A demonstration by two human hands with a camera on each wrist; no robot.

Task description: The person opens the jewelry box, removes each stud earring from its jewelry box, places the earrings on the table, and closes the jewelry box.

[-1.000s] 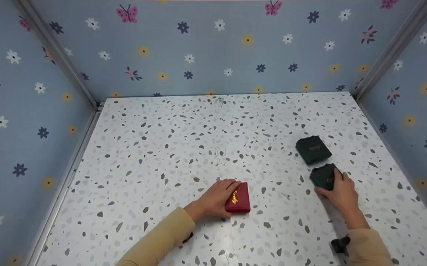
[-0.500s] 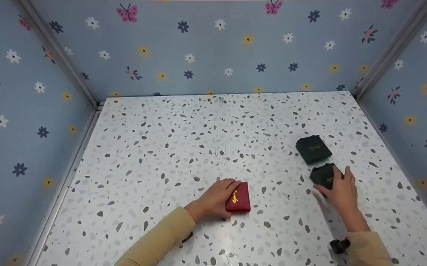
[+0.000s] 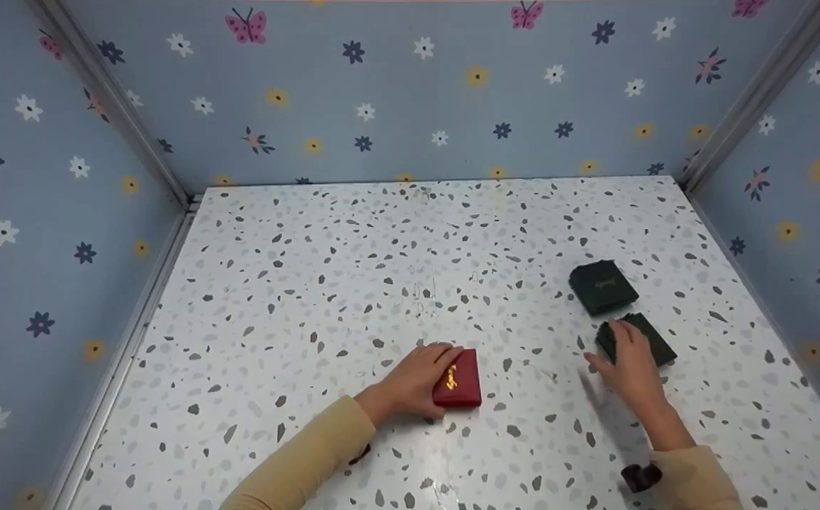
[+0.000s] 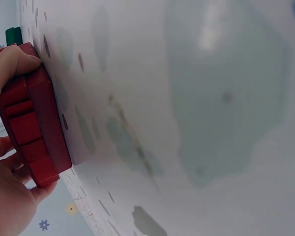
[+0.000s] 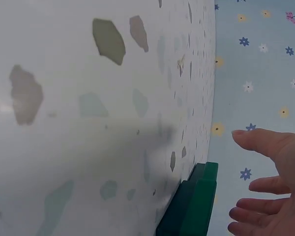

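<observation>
My left hand (image 3: 420, 382) grips a small red box (image 3: 463, 386) with gold lettering, lying flat on the table. In the left wrist view, the thumb and fingers hold opposite ends of the red box (image 4: 32, 118). Over the nearer dark green box (image 3: 654, 338) hovers my right hand (image 3: 629, 368), covering its left part. The right wrist view has the right hand (image 5: 280, 182) apart from the green box (image 5: 199, 201), fingers loosely extended with nothing between them. A second dark green box (image 3: 602, 287), with faint gold lettering, lies just behind the nearer one.
The speckled white table (image 3: 353, 269) is bordered by blue flower-patterned panels (image 3: 395, 85) at the back and both sides. Metal posts (image 3: 757, 92) stand at the rear corners. A small black object (image 3: 641, 477) is at the right sleeve.
My right hand has let go of the nearer green box and shifted left over it, uncovering its right side. The left hand and red box stay put.
</observation>
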